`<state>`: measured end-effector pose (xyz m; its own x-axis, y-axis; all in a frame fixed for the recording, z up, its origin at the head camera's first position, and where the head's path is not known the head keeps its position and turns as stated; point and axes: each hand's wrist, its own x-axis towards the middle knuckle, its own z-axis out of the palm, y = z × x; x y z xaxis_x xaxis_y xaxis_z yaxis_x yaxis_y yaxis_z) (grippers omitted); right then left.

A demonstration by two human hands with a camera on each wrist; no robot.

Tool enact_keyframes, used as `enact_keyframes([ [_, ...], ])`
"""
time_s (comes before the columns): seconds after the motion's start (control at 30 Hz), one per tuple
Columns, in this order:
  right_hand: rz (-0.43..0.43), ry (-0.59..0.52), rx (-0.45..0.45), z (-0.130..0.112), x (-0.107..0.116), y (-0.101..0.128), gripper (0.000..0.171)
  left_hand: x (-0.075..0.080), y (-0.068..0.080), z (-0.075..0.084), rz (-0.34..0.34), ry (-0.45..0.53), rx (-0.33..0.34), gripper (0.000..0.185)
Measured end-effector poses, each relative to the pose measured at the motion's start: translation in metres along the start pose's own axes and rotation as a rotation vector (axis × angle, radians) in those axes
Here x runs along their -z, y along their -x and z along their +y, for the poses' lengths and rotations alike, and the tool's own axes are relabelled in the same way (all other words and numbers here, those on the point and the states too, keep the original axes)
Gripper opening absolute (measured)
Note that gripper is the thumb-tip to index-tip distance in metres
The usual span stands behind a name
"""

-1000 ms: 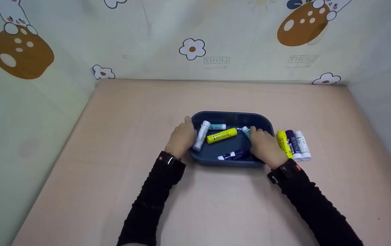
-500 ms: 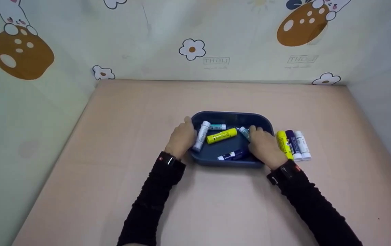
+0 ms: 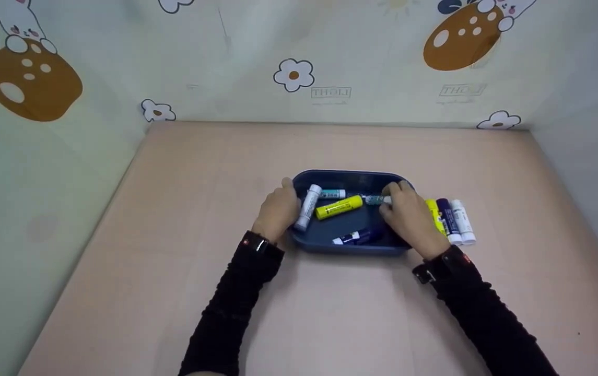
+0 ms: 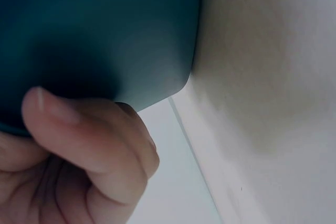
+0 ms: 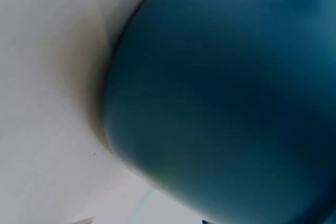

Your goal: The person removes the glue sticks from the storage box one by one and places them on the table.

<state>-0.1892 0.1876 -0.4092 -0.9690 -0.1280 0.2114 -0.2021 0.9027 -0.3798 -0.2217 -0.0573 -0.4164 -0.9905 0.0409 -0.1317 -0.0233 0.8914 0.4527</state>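
Teal-labelled glue stick lies in the right half of the blue tray as my head view has it, its white end pinched between the bent thumb and fingers of my right hand. My left hand grips the tray's left end, just beside a white glue stick. From my left wrist, curled fingers clasp the tray's edge. From my right wrist, the tray's outer wall shows, blurred, above the pale tabletop.
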Motion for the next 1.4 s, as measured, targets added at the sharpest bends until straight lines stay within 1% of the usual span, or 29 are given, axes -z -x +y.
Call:
enact_keyframes([
  [0.13, 0.091, -0.080, -0.010, 0.003, 0.004, -0.001, 0.025, 0.000, 0.000, 0.000, 0.004, -0.007, -0.007, 0.021],
  [0.3, 0.223, -0.205, -0.012, 0.008, 0.012, -0.002, 0.028, 0.000, 0.000, 0.000, 0.002, -0.001, -0.011, 0.021],
  [0.37, 0.261, -0.253, -0.014, 0.011, 0.015, -0.002, 0.029, 0.000, 0.000, 0.000, 0.000, 0.003, -0.009, 0.021],
  [0.47, 0.293, -0.314, -0.040, 0.014, 0.021, -0.002, 0.033, 0.000, 0.000, 0.000, 0.000, 0.007, -0.007, 0.021],
  [0.6, 0.319, -0.403, -0.111, 0.020, 0.030, -0.001, 0.037, 0.000, 0.000, 0.000, 0.010, 0.004, -0.016, 0.022],
  [0.73, 0.353, -0.466, -0.180, 0.028, 0.039, 0.002, 0.035, -0.001, 0.000, -0.001, 0.019, -0.007, -0.020, 0.023],
  [0.87, 0.391, -0.498, -0.242, 0.035, 0.047, 0.005, 0.033, -0.002, -0.001, 0.000, 0.018, -0.009, -0.016, 0.024],
  [0.93, 0.391, -0.501, -0.275, 0.040, 0.050, 0.006, 0.033, -0.002, -0.001, 0.000, 0.014, -0.004, -0.014, 0.024],
  [1.03, 0.377, -0.473, -0.308, 0.048, 0.055, 0.007, 0.033, -0.002, -0.001, -0.001, 0.007, 0.004, -0.010, 0.024],
  [1.2, 0.341, -0.396, -0.353, 0.068, 0.058, 0.008, 0.036, -0.001, -0.001, 0.000, -0.002, 0.013, -0.005, 0.025],
  [1.27, 0.306, -0.363, -0.372, 0.077, 0.059, 0.009, 0.038, -0.001, 0.000, 0.000, -0.003, 0.018, -0.005, 0.025],
  [1.4, 0.201, -0.303, -0.394, 0.094, 0.060, 0.012, 0.042, 0.000, 0.000, 0.000, -0.003, 0.016, -0.004, 0.025],
])
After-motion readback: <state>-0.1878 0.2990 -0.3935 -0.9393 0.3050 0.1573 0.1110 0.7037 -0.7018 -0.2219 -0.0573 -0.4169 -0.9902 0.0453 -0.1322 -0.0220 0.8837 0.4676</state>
